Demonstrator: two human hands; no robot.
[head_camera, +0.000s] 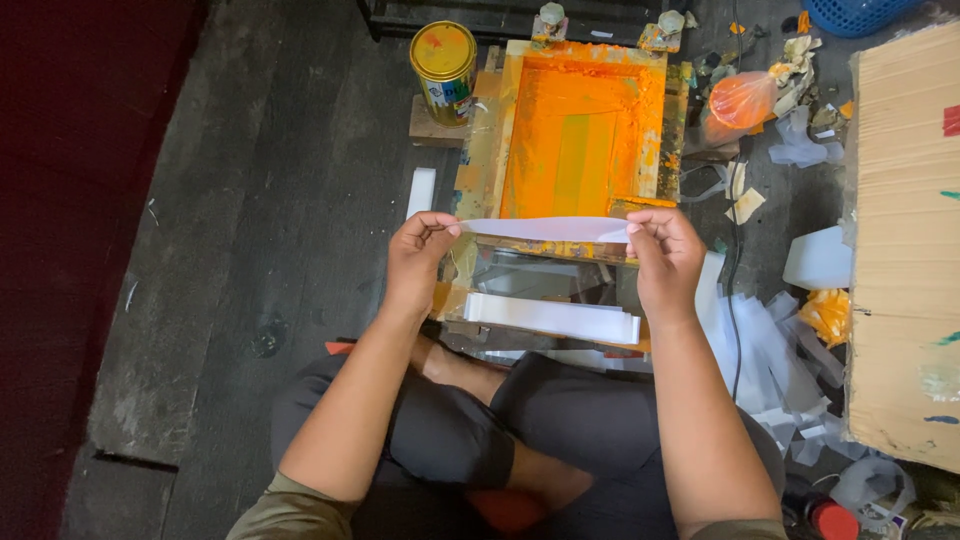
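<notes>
The left hand (418, 262) and right hand (664, 258) each pinch one end of a white paper strip (545, 229), its long axis running left to right, level between them, over the near edge of the orange-inked printing screen (583, 135). A stack of white strips (553, 317) lies just below; the fingertips' undersides are hidden.

Left hand (418, 262) and right hand (664, 258) pinching a white strip (545, 229) by its ends, orange-inked screen frame (583, 130) beyond, perhaps a printing screen

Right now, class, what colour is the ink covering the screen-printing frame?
Bright orange, seen in the head view on the frame.
</notes>
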